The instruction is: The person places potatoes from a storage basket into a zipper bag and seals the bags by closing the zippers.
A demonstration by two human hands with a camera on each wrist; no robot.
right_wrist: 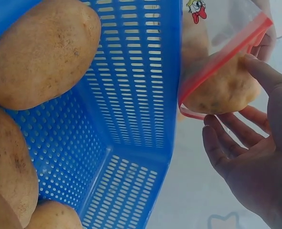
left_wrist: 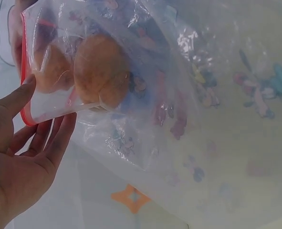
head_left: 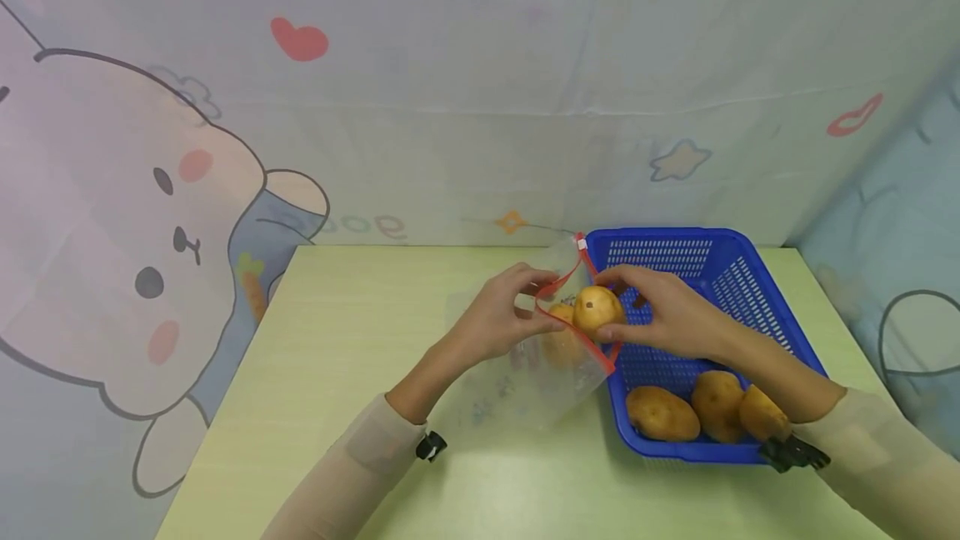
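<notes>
ok so my count: 2 hands (head_left: 487,319), 2 sleeves (head_left: 360,457), 2 black bits (head_left: 431,447) on the cuffs. 1 bag (head_left: 502,398), 1 basket (head_left: 667,233), 1 table (head_left: 352,332). Potatoes (head_left: 663,413)? I get 5 in the head view: 3 in the basket, 1 in the fingers, 1 more in the bag. Can't tell if an arm hides extras. Printed on the cloth (head_left: 465,90): 1 big cartoon animal (head_left: 112,232), 1 carrot (head_left: 253,290).

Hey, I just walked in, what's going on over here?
A person's left hand holds open a clear plastic bag with a red-edged mouth, over a pale yellow-green table. The right hand grips a rounded yellow-brown potato at that mouth. Another yellow-brown potato is already inside, showing through the plastic. Beside the bag, a blue slotted plastic basket holds at least three more brown potatoes.
</notes>
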